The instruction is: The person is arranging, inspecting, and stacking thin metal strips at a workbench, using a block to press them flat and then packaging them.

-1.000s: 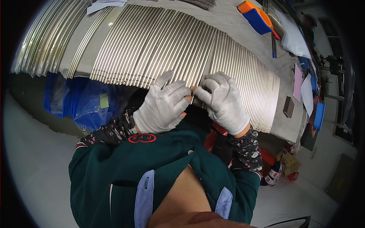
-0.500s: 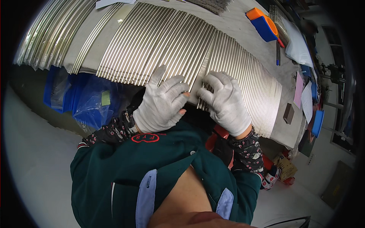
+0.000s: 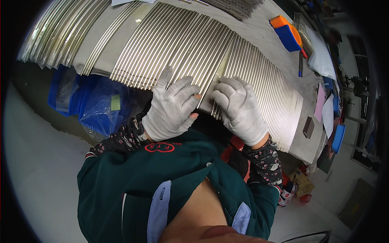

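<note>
Long thin metal rods (image 3: 162,44) lie side by side across the worktable, with a narrow slanting gap splitting the row. My left hand (image 3: 170,109), in a white glove with bare thumb and index tips, rests with fingers spread on the near ends of the rods left of the gap. To the right of the gap, my right hand (image 3: 241,109), gloved too, bends its fingers over the near ends of the right-hand rods (image 3: 267,85). Its thumb is hidden, so what lies within those fingers does not show.
Plastic-wrapped rod bundles (image 3: 65,32) and a few loose rods (image 3: 107,36) lie at the left. Blue bins (image 3: 75,91) with plastic bags stand below the table edge. Far right are an orange-and-blue tape dispenser (image 3: 287,34), a pen (image 3: 300,67), a dark block (image 3: 308,127) and papers (image 3: 327,113).
The view has shifted slightly, so the table's contents sit a little further right. My right fingers have drawn in a bit more; my left hand stays spread on the rods.
</note>
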{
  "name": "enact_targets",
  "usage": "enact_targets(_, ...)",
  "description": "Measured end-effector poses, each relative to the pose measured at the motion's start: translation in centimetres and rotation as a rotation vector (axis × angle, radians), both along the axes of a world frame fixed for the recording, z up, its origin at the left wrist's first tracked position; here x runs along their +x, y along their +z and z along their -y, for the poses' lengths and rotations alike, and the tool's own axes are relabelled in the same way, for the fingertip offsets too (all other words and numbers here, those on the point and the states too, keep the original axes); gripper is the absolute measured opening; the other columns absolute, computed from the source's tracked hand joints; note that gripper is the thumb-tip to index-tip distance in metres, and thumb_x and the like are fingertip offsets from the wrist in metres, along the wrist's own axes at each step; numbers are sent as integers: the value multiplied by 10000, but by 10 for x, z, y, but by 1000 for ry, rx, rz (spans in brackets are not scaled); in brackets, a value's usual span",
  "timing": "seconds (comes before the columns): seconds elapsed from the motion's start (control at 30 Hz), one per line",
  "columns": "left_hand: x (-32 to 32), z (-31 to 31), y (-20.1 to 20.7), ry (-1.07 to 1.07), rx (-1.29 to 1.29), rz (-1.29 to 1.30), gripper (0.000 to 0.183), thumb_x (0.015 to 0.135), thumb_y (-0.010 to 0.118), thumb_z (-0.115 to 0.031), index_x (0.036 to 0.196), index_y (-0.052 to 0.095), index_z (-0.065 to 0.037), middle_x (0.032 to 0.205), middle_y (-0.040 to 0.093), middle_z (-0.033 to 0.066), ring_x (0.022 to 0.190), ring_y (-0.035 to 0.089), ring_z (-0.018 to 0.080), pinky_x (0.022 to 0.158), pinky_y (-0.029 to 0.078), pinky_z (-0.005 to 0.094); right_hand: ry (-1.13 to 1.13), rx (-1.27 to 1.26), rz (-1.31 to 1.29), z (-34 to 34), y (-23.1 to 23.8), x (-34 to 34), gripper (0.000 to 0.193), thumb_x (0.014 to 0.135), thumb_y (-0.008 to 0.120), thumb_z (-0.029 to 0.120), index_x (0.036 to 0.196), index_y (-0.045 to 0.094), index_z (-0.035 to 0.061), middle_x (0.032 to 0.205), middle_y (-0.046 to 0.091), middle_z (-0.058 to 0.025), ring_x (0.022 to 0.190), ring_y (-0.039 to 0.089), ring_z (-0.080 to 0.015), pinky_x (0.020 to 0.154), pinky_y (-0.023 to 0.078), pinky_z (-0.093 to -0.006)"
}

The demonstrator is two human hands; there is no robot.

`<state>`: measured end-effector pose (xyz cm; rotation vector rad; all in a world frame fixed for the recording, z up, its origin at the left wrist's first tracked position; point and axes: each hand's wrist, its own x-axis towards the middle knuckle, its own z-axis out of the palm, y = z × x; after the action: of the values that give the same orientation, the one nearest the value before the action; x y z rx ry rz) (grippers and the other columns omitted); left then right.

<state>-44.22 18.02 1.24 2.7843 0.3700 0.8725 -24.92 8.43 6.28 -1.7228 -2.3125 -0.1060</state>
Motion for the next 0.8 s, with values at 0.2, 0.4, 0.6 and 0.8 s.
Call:
enact_targets(0.2,-4,3,2,16,-20,-6,436,947,455,-441,967,626,-41,1090,597,88,1139,537,291,1094,203,625,-28,-53,-16,-6,2,-10,231,759,635,168,984,637,122,1042,585,-61,1076,558,-244,992,430,-416)
enact_targets(0.4,-12,-9,6,25,3,-5,473,962,434,-464,987,620,-29,1094,598,91,1146,534,298,1090,197,635,4,37,-57,-18,2,-15,246,763,632,175,1005,630,132,1008,577,-48,1071,556,-250,988,428,-414)
enact_targets(0.6,-10,-20,16,46,27,22,501,967,422,-481,987,620,-21,1093,594,100,1138,536,306,1081,208,643,-35,-24,-39,-29,13,-22,237,783,639,205,1007,626,130,995,578,-56,1011,566,-241,952,437,-408)
enact_targets(0.8,-8,-40,47,49,-6,-177,505,892,507,-415,1113,597,29,1223,540,172,1236,465,352,1110,203,581,-120,36,-148,-44,14,-30,336,790,637,174,1099,600,49,1098,577,-114,1146,523,-313,991,411,-439)
